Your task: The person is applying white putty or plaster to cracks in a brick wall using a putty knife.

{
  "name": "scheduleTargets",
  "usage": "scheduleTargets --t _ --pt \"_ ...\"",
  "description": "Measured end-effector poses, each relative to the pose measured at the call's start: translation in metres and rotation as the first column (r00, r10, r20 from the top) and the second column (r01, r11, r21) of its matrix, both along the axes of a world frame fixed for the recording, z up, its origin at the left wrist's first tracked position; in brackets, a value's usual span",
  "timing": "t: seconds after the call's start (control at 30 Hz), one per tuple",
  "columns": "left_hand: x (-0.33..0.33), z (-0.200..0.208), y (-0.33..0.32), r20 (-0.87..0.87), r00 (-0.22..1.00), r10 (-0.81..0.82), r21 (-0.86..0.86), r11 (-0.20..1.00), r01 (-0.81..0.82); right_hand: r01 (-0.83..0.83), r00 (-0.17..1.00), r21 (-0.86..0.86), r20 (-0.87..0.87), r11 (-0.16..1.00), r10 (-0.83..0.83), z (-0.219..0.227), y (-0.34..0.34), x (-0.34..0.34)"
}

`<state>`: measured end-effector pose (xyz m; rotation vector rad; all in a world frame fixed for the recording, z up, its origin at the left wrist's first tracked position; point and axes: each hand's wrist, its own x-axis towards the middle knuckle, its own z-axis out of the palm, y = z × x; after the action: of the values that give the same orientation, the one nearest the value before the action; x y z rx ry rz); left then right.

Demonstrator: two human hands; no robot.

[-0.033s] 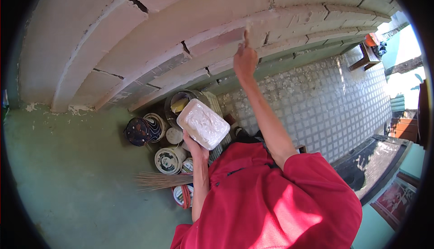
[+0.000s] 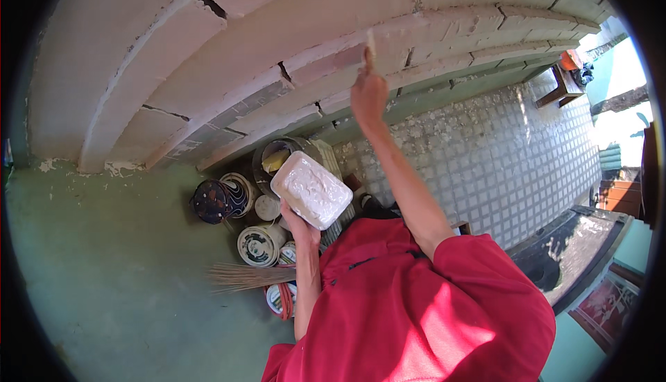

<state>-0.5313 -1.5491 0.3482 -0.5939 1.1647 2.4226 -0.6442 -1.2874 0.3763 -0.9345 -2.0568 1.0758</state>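
My left hand [image 2: 300,228] holds a white rectangular tub [image 2: 279,186] from below and the side. Thick pale pinkish-white paint [image 2: 312,189] spreads across the inside of the tub. Ahead, my right hand [image 2: 369,96] is raised on an outstretched arm, its fingers closed round a slim paintbrush [image 2: 370,50]. The brush's pale tip is blurred and meets the stepped block wall [image 2: 333,63] along a ledge. Beside the tip, a stretch of ledge looks pinker, while parts farther left look grey.
Left of the tub stand a dark bucket [image 2: 258,162] with something yellow inside, a paint-streaked pail [image 2: 239,194] and a lidded pail [image 2: 257,247]. A stick broom [image 2: 243,277] lies near them. A wooden stool [image 2: 563,89] stands far right on the tiled floor [image 2: 485,146].
My right hand has moved slightly left and up along the ledge with the paintbrush. My left hand and the tub are almost unmoved.
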Motion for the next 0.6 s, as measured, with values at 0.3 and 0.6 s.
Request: scheduleTargets --t 0.3,0.6 --pt "-0.007 0.002 -0.01 -0.033 0.999 0.007 -0.049 0.999 -0.009 -0.089 0.966 0.27 -0.212 0.959 0.149 -0.024 -0.064 -0.005" --pt "-0.005 -0.001 -0.02 0.0 0.999 0.032 -0.043 0.999 -0.032 0.168 0.942 0.057 -0.304 0.984 -0.144 -0.048 0.078 0.057"
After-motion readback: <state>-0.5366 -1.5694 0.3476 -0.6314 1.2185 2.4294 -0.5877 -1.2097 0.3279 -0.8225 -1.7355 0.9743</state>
